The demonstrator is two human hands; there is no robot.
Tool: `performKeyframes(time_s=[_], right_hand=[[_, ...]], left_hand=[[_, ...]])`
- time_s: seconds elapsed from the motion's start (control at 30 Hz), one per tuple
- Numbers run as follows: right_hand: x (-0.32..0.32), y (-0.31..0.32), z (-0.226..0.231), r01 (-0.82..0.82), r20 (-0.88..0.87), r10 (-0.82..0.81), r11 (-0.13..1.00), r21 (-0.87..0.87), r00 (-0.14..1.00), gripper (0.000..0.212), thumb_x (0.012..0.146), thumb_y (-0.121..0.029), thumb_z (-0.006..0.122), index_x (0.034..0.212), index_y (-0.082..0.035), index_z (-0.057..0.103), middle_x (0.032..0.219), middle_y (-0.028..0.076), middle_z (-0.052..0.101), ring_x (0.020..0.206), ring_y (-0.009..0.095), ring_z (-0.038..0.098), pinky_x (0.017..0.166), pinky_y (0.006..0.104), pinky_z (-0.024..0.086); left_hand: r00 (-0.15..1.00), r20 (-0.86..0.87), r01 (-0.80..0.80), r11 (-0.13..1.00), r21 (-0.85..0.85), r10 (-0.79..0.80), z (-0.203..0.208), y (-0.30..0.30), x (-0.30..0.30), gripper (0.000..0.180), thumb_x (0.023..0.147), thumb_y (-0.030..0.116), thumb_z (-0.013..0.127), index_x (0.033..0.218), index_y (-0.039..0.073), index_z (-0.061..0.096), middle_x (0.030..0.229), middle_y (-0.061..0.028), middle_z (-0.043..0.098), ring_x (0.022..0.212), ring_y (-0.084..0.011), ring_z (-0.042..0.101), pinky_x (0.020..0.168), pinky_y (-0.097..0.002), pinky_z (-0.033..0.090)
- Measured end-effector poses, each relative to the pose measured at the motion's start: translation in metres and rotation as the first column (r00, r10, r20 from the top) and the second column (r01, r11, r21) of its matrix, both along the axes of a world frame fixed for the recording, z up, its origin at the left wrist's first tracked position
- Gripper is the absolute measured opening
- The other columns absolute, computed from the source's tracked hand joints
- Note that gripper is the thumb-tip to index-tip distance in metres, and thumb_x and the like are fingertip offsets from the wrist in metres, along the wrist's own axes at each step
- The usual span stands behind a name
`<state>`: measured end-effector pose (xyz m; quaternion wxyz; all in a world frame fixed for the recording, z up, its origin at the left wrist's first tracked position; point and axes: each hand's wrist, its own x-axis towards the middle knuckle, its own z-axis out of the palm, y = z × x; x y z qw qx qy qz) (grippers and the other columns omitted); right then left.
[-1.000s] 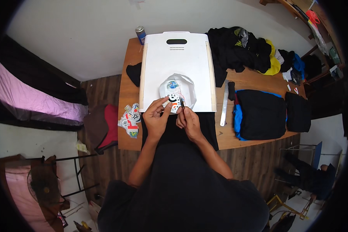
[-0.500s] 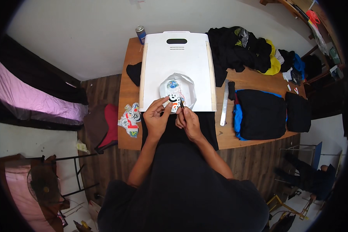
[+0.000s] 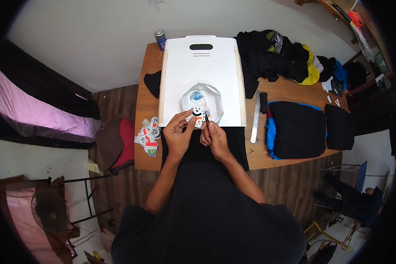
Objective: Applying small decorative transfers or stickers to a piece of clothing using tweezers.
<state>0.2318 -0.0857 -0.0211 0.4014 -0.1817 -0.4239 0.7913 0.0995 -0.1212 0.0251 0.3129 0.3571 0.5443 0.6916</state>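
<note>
My left hand (image 3: pixel 177 135) pinches the lower left edge of a small printed sheet (image 3: pixel 197 110) with black, orange and blue graphics. Between the fingers of my right hand (image 3: pixel 216 140) is a slim dark pen-like tool (image 3: pixel 207 117), its tip against the sheet's right side; its exact kind is too small to make out. Both hands are at the near edge of a large white board (image 3: pixel 202 70) with a handle slot. Behind the sheet, a round whitish roll or ring (image 3: pixel 215 97) rests on the board. Black cloth (image 3: pixel 202 147) hangs out below the board.
On the wooden table (image 3: pixel 262 163), patterned scraps (image 3: pixel 148 135) lie left and a spray can (image 3: pixel 160 38) stands at the back. To the right are a metal ruler (image 3: pixel 255 121), folded black garments (image 3: pixel 298 130) and a heap of dark clothes (image 3: pixel 273 55). Another person (image 3: pixel 361 204) is at far right.
</note>
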Motion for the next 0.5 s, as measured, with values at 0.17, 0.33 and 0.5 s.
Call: performKeyframes(time_s=[0.17,0.33,0.5], right_hand=[[-0.0008,-0.0004,0.0026,0.013,-0.008,-0.013,1.0,-0.009,1.0,0.037,0.111,-0.032,0.034,0.103,-0.001,0.053,0.06,-0.002,0.033,0.052,0.008,0.032,0.052,0.024,0.033],[-0.0017,-0.0003,0.0017,0.021,-0.011,-0.022,1.0,-0.023,1.0,0.037,0.111,-0.031,0.034,0.103,-0.001,0.054,0.06,-0.003,0.032,0.051,0.007,0.031,0.051,0.0234,0.032],[-0.0005,0.0008,0.0004,0.004,0.014,-0.004,1.0,0.0,1.0,0.037,0.111,-0.034,0.034,0.102,-0.002,0.052,0.061,-0.002,0.033,0.052,0.008,0.032,0.052,0.0245,0.034]], left_hand=[[1.0,-0.001,0.001,1.0,0.003,-0.001,0.0005,-0.0004,0.0,0.028,0.088,-0.008,0.07,0.116,-0.007,0.068,0.113,-0.0139,0.067,0.09,-0.0124,0.068,0.079,-0.0226,0.055],[1.0,-0.012,0.007,1.0,0.011,-0.007,-0.0015,0.0006,-0.0008,0.028,0.088,-0.008,0.07,0.117,-0.007,0.067,0.113,-0.0141,0.067,0.089,-0.0127,0.068,0.079,-0.0227,0.055],[1.0,-0.002,0.008,1.0,0.004,-0.008,-0.0008,0.0009,-0.0005,0.028,0.089,-0.008,0.069,0.116,-0.007,0.067,0.114,-0.0143,0.066,0.09,-0.013,0.069,0.079,-0.0228,0.055]])
